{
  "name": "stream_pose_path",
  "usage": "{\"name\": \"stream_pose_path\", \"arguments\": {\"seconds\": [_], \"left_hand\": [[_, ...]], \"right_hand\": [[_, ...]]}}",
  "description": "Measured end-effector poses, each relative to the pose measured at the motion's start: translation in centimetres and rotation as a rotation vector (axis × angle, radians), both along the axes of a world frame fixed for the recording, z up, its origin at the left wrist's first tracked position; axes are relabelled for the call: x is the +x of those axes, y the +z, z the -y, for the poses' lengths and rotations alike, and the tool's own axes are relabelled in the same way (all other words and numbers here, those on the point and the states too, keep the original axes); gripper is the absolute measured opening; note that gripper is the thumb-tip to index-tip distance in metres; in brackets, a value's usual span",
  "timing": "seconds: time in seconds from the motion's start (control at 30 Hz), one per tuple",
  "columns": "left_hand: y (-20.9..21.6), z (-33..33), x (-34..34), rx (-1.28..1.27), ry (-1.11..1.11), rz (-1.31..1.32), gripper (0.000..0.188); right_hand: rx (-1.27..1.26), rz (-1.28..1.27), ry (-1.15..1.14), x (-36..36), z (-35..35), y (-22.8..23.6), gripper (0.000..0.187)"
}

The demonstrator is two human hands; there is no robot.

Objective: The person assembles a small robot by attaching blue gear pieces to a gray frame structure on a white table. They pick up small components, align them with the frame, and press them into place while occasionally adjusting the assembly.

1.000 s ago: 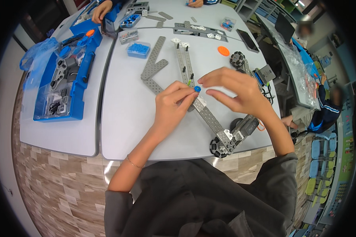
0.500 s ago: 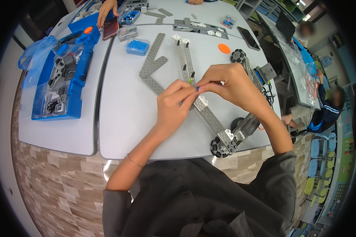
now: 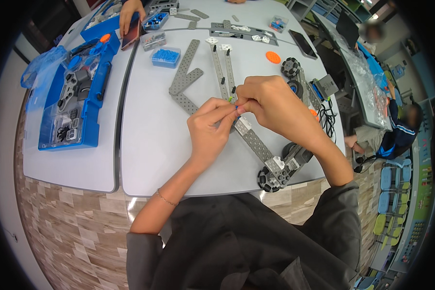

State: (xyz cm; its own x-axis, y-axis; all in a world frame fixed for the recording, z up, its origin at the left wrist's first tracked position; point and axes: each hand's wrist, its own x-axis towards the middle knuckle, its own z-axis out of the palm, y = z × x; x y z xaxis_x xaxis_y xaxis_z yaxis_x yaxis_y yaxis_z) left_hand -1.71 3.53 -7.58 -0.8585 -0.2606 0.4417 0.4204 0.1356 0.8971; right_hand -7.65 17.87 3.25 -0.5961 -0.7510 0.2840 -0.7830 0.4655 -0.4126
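My left hand [image 3: 209,128] and my right hand [image 3: 270,101] meet over the table, thumbs and fingertips pinched together. Between them shows a bit of a small blue connector pin [image 3: 237,108], mostly hidden by the fingers. Just beyond the fingertips is a small green piece [image 3: 230,99] at the near end of two long grey perforated beams [image 3: 219,72] with black pins and white end pieces. Under the hands, a white connector [image 3: 243,126] sits on a wider grey beam [image 3: 257,146], which runs to a black-and-grey wheel [image 3: 267,179] near the front edge.
A forked grey plate assembly [image 3: 182,79] lies left of the beams. Behind it are a box of blue pins [image 3: 166,57] and a parts box [image 3: 153,40]. Right are an orange gear [image 3: 273,57], a phone [image 3: 303,44] and black cables [image 3: 328,117]. A blue case [image 3: 89,123] stands left; another person's hand [image 3: 129,17] touches a phone.
My pinched hands have shifted slightly left, and the right hand's knuckles have rolled over so the blue pin shows less. The other person's phone has tilted up.
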Motion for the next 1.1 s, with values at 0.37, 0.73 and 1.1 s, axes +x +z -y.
{"name": "stream_pose_path", "arguments": {"seconds": [0.37, 0.73, 1.1], "left_hand": [[0.1, 0.3, -0.1, -0.049, -0.038, 0.014, 0.009], [0.2, 1.6, 0.3, -0.131, -0.113, 0.035, 0.018], [0.5, 2.1, 0.0, -0.23, -0.183, 0.073, 0.019]], "right_hand": [[0.005, -0.029, -0.082, 0.6, -0.1, -0.6, 0.011], [-0.105, 0.109, -0.035, -0.8, -1.5, 0.6, 0.018], [0.267, 0.47, -0.066, -3.3, -1.0, 2.5, 0.029]]}}
